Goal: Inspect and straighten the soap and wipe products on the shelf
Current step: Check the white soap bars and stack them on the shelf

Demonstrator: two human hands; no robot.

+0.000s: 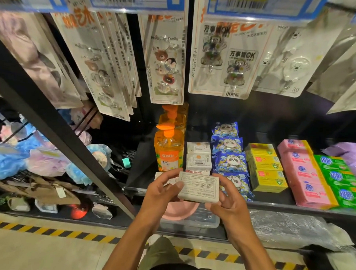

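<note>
small white rectangular cardboard soap box [199, 187], printed back facing up, held by both hands, low and just right of orange plastic pump bottle [168, 152], in front of black shelf edge [272, 206]. left hand [162, 193] grips box's left end, thumb on top, fingers curled behind. right hand [229, 202] curled round right end. matching white boxes [198, 159] in row just right of bottle; blue panda wipe packs [230, 161] further right, then yellow boxes [267, 171], pink soap packs [307, 181].
</note>
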